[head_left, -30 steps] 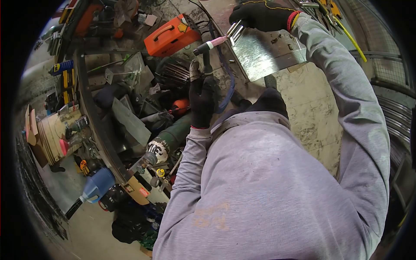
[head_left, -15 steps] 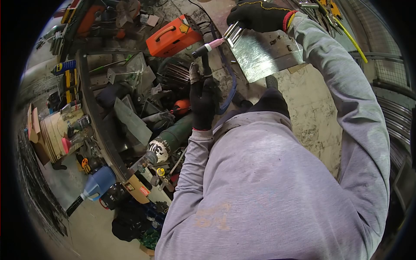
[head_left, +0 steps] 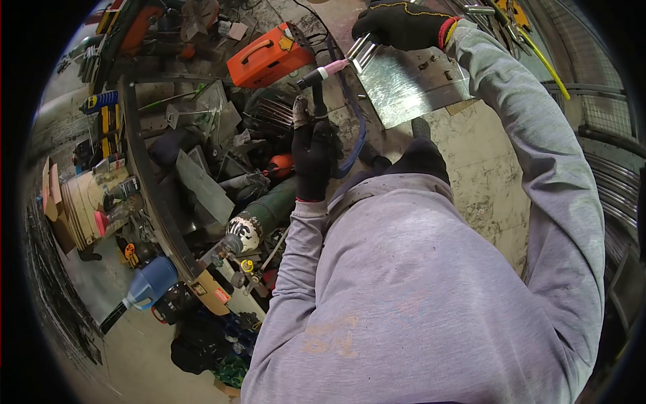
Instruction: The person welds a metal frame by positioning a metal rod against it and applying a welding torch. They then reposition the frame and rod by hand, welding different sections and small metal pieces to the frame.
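My left hand [head_left: 314, 158], in a black glove with a grey wrapped fingertip, grips a TIG torch [head_left: 317, 99] by its handle. The torch's pink cup [head_left: 334, 68] points right, its tip close to a shiny piece of metal tubing [head_left: 363, 54]. My right hand [head_left: 402, 25], in a black glove with yellow stitching and a red cuff, is closed around the upper end of that tubing. Its fingertips are partly hidden. Below it lies a bright flat metal plate [head_left: 404, 91] with small dark bits on it.
An orange case [head_left: 269, 55] with a handle stands beyond my left hand. A bundle of thin rods [head_left: 274, 113], metal offcuts and a green gas cylinder [head_left: 266, 209] crowd the left. A blue torch hose [head_left: 355, 145] hangs near my legs. Metal tubes [head_left: 612, 188] line the right.
My left hand has shifted very slightly to the left, and the view has moved a little. My right hand stays on the tubing.
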Motion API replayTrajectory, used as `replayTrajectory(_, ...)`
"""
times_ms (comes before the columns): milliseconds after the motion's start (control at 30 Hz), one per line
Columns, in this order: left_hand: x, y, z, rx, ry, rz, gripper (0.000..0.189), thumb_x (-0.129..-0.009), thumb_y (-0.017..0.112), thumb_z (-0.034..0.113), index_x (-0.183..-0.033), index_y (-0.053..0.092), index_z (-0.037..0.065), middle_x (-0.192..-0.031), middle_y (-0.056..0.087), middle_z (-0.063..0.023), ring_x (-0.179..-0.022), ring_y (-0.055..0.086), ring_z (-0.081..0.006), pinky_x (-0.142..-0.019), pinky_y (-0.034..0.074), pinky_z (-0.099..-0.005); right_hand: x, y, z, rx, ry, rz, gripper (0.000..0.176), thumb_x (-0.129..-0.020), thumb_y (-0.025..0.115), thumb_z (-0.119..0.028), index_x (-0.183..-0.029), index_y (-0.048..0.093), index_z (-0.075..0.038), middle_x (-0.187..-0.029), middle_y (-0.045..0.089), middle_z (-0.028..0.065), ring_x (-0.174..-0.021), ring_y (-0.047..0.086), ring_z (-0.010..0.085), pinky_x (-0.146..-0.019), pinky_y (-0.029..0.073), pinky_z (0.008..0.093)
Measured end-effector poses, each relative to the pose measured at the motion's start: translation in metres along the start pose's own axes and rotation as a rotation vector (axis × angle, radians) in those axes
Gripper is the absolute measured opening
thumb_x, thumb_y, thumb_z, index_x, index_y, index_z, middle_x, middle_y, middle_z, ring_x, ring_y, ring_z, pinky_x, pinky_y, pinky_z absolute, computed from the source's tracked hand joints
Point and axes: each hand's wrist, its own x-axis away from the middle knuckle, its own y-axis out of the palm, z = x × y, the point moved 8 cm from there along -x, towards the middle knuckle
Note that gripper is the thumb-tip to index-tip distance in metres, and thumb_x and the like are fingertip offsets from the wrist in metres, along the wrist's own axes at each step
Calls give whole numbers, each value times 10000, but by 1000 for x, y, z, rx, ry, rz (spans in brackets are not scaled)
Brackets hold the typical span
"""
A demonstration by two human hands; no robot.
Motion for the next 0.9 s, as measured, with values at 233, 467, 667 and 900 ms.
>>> replayTrajectory(233,-4,-5,-2,-19,21,5,647,-1089,554,113,-1672,274,118,-950,641,-19,-698,574,-80,-589,505,-252,1,2,2,-15,8,8,267,-873,686,-91,-1124,777,-107,-1071,760,130,-1027,685,357,-930,519,457)
replayTrajectory(467,-1,-9,3,-186,101,36,530,-1073,629,165,-1558,434,80,-963,661,-1,-755,570,-68,-656,484,-245,-4,34,38,-296,6,94,276,-861,702,-114,-1126,778,-111,-1082,758,128,-1037,686,346,-953,511,461)
replayTrajectory(667,25,-23,26,-344,330,129,509,-1035,641,126,-1514,485,51,-1029,655,-32,-866,594,-121,-731,514,-287,12,17,20,-207,-38,102,255,-951,664,-10,-1183,736,-87,-1020,698,96,-888,678,231,-784,555,343)
replayTrajectory(900,69,-106,-33,255,111,393,281,-1029,665,243,-1247,687,68,-936,626,-56,-802,651,-212,-682,561,-313,49,19,9,-42,29,44,247,-867,721,-31,-1101,751,-103,-1003,711,92,-958,677,305,-907,524,428)
